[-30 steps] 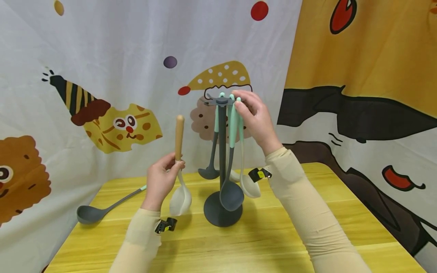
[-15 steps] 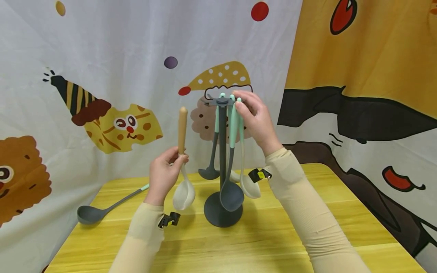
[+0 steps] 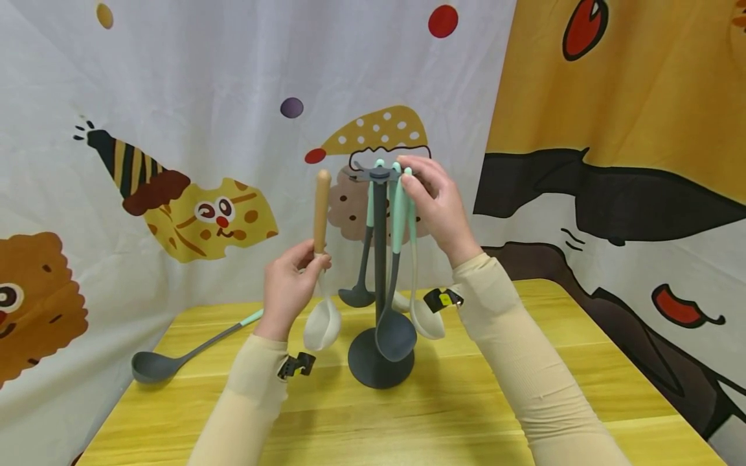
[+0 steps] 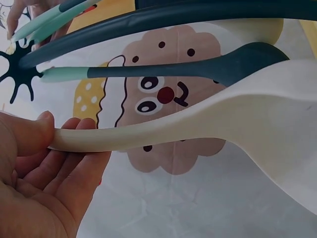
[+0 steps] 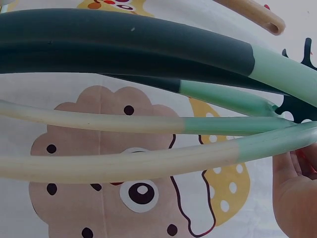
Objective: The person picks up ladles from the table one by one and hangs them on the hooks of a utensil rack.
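Observation:
My left hand (image 3: 289, 285) pinches a white ladle (image 3: 322, 323) upright, where its wooden handle (image 3: 321, 210) meets the white shaft. The ladle is left of a dark grey utensil rack (image 3: 379, 259), apart from it. In the left wrist view, thumb and fingers grip the white ladle's shaft (image 4: 138, 136). My right hand (image 3: 437, 204) pinches the rack's top edge, around the mint handle end of a hanging white ladle (image 3: 427, 318). A dark grey ladle (image 3: 396, 336) hangs in front, and another dark ladle (image 3: 357, 296) hangs at the left. Exact right fingertip contact is partly hidden.
A dark grey ladle (image 3: 156, 367) with a mint handle lies on the wooden table (image 3: 466, 414) at the left. The rack's round base (image 3: 381, 375) stands mid-table. Behind hangs a printed cloth (image 3: 233, 77). Another pale utensil (image 3: 401, 301) is mostly hidden behind the rack's post.
My left hand has moved up and to the right with the white ladle, closer to the rack. The right hand stays at the rack's top.

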`<state>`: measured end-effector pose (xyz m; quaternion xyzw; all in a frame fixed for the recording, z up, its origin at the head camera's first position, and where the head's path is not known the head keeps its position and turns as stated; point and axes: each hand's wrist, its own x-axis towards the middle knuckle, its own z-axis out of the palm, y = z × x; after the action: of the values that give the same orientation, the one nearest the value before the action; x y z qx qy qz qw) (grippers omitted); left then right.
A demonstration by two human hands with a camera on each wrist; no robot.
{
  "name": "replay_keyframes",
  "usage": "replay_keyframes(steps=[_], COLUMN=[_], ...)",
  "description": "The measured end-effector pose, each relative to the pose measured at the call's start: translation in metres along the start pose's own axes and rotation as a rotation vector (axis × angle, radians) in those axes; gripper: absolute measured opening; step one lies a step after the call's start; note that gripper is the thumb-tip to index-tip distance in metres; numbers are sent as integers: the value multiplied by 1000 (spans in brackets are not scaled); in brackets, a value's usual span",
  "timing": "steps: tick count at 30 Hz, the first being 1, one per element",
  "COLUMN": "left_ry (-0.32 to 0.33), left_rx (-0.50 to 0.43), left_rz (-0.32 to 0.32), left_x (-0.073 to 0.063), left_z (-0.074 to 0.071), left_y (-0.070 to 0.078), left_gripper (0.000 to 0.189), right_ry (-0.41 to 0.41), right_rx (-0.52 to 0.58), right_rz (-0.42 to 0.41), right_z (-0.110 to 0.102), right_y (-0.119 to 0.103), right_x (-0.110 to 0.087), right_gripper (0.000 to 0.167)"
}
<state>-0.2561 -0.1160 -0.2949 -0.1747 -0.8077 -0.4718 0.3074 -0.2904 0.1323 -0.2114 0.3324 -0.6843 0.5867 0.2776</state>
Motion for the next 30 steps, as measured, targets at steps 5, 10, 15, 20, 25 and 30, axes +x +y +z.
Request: replay_keyframes(steps=[5,10,15,20,25,30], left_ry=[-14,-15,-25,-39,-60,-73], left_rx=[-18,-36,-45,-47,-44,-52], left_rz=[19,31,16,-11,-14,-24], left_x=[4,8,11,13,14,14], left_z=[4,9,12,13,14,16], left_y=[3,6,8,11,12,13], left_gripper=[11,8,7,9,10,11], right_ry=[3,3,2,-1,1,3], right_rx=[2,0,-4,-2,-3,-11], right_rz=[-4,-6,3,6,12,16], right_z=[0,0,0,0,0,0], right_y=[0,0,0,-2,-1,-1], right_x=[0,0,0,0,-1,-1], right_gripper=[48,47,46,45,44,45])
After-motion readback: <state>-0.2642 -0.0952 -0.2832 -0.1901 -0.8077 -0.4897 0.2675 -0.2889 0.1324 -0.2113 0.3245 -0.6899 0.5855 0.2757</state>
